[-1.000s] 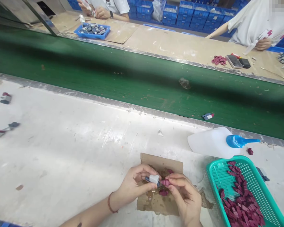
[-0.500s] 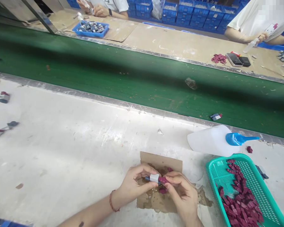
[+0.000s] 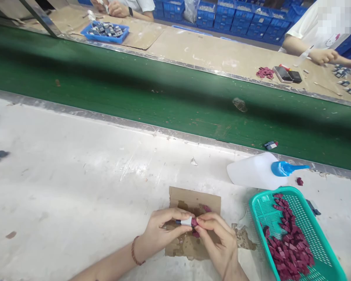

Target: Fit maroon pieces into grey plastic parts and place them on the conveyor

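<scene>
Between thumb and fingers, my left hand (image 3: 160, 228) pinches a small grey and dark-blue plastic part (image 3: 186, 221). My right hand (image 3: 220, 240) grips a small maroon piece (image 3: 194, 222), which touches the right end of the grey part. Both hands are over a stained piece of brown cardboard (image 3: 193, 193) on the white table. More maroon pieces (image 3: 206, 208) lie on the cardboard, partly hidden by my fingers. To the right stands a green plastic basket (image 3: 253, 201) with many maroon pieces (image 3: 294, 249) in it.
A white squeeze bottle (image 3: 250, 171) with a blue nozzle lies behind the basket. Beyond runs a green conveyor belt (image 3: 163, 99) carrying an assembled part (image 3: 271, 145). Across it, two people work at a bench with a blue tray (image 3: 105, 38) of parts.
My hands have brought the maroon piece closer against the grey part. The view has shifted slightly. Across the belt, the right-hand person's hand has moved to the parts on the bench.
</scene>
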A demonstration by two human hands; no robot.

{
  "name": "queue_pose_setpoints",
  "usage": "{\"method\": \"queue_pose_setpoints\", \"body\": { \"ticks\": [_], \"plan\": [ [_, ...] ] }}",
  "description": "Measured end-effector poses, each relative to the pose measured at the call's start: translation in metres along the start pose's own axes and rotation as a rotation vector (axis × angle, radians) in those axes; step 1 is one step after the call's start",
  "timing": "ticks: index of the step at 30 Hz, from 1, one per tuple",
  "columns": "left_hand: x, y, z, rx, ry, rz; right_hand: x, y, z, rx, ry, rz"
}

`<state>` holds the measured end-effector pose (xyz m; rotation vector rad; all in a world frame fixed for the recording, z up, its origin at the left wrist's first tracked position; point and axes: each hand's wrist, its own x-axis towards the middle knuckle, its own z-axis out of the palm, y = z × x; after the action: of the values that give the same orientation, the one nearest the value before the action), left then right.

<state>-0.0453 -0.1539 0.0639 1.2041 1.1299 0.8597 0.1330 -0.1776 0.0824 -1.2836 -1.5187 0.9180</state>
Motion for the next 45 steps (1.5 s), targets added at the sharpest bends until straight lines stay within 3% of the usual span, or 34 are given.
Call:
{"method": "queue_pose_setpoints", "body": {
  "ticks": [4,7,9,11,13,16,19,23,27,31,34,37,41,43,45],
  "plan": [
    [-0.002,0.000,0.000,0.050,0.034,0.001,-0.002,-0.002,0.001,-0.052,-0.036,0.027],
    [-0.004,-0.002,0.000,0.044,0.045,-0.043,0.000,-0.010,-0.011,-0.152,-0.104,0.007],
    [-0.003,-0.003,-0.001,-0.003,0.059,-0.088,0.000,-0.016,-0.032,-0.294,-0.085,-0.015],
    [-0.001,-0.002,-0.001,-0.058,0.097,-0.107,-0.003,-0.018,-0.063,-0.497,0.077,0.020],
    [0.002,-0.001,-0.002,-0.086,0.151,-0.082,-0.012,-0.014,-0.095,-0.721,0.253,0.177],
    [0.009,0.003,-0.004,-0.063,0.240,-0.040,-0.029,0.003,-0.133,-0.882,0.245,0.394],
    [0.018,0.009,-0.011,-0.045,0.309,-0.046,-0.041,0.018,-0.145,-0.899,0.189,0.466],
    [0.048,0.021,-0.030,0.010,0.320,-0.045,-0.040,0.025,-0.137,-0.878,0.171,0.455],
    [0.103,0.025,-0.050,0.035,0.311,0.074,-0.030,0.022,-0.131,-0.831,0.186,0.437],
    [0.162,0.021,-0.060,0.132,0.375,0.223,-0.026,0.016,-0.132,-0.736,0.280,0.482],
    [0.186,0.018,-0.061,0.169,0.421,0.267,-0.026,0.012,-0.125,-0.610,0.383,0.470],
    [0.186,0.019,-0.061,0.279,0.446,0.353,-0.022,0.009,-0.105,-0.349,0.419,0.411],
    [0.165,0.023,-0.057,0.379,0.352,0.482,-0.003,0.004,-0.064,0.101,0.274,0.387],
    [0.149,0.026,-0.055,0.160,0.249,0.408,0.012,0.001,-0.046,0.211,0.193,0.420],
    [0.132,0.029,-0.051,-0.202,0.150,0.225,0.025,0.000,-0.032,0.268,0.139,0.453]
  ]
}}
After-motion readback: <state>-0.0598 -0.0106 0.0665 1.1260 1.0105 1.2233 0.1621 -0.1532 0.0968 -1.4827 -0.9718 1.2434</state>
